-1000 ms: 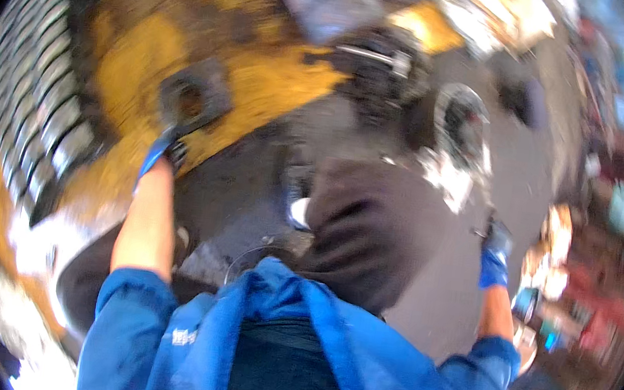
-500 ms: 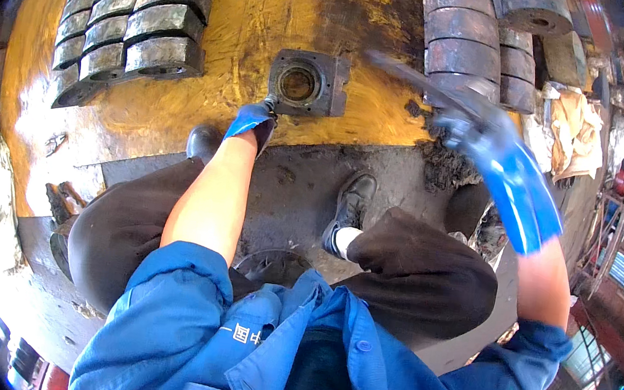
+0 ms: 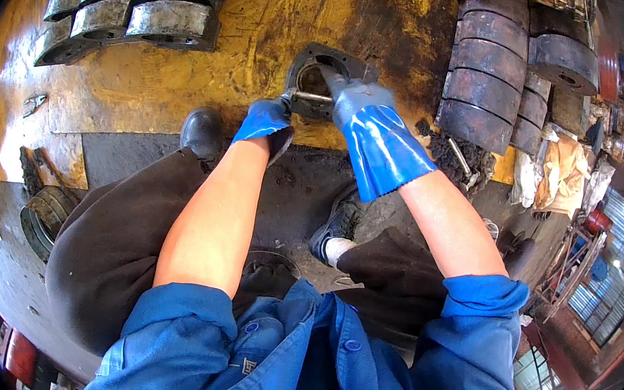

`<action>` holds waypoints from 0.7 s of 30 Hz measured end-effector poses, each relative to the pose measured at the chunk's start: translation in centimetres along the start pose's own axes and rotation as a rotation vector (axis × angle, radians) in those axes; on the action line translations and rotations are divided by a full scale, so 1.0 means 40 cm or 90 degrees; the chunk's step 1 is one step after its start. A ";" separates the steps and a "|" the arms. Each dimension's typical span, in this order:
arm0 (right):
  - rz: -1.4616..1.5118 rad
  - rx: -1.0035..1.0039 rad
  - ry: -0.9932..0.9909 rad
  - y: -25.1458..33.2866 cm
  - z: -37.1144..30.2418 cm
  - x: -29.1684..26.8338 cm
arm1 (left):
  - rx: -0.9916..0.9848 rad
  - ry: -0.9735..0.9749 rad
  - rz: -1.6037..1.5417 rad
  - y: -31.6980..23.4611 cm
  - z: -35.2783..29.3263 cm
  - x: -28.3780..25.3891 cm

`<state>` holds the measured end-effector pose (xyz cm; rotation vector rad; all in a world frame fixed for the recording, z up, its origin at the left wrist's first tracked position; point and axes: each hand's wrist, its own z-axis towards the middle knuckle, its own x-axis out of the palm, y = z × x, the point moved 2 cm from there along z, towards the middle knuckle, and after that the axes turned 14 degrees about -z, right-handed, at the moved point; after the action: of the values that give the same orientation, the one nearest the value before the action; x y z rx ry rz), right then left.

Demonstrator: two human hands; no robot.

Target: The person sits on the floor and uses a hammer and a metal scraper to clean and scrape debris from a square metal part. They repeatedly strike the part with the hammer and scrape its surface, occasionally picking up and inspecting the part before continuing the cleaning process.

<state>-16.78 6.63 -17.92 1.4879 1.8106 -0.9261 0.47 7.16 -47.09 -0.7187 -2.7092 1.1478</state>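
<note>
A dark metal block with a round bore (image 3: 295,68) lies near the front edge of the yellow, grease-stained work surface. My left hand (image 3: 263,120), in a blue glove, is closed at the block's near left side around a thin metal rod (image 3: 313,97), which lies across the near part of the bore. My right hand (image 3: 362,106), in a blue glove with a grey-blue palm, reaches over the block from the right. Its fingers stretch into the bore, and their tips are hidden. To its right a metal tool with a shiny shaft (image 3: 458,155) rests on black, greasy debris.
Rows of curved metal blocks (image 3: 174,20) stand at the far left. Stacked dark cylinders (image 3: 485,74) stand at the right, with brown paper (image 3: 561,175) beyond. Pliers (image 3: 35,105) lie at the left. A metal ring (image 3: 46,215) sits beside my left knee.
My right hand has swung in from the right to the bore and let go of the long tool it held. The rod in my left hand now lies across the bore.
</note>
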 end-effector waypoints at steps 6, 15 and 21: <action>-0.169 -0.152 0.042 -0.057 -0.037 0.017 | -0.179 0.047 -0.057 -0.110 -0.078 0.072; -0.313 -0.364 0.142 -0.073 -0.014 -0.040 | -0.279 -0.005 -0.193 -0.229 -0.184 0.047; -0.358 -0.364 0.243 -0.051 -0.015 -0.086 | -0.267 0.004 -0.191 -0.221 -0.182 0.016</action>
<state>-18.19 4.94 -14.50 0.8381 2.5692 -0.2959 -1.41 6.87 -35.77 -0.3305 -2.9502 0.5181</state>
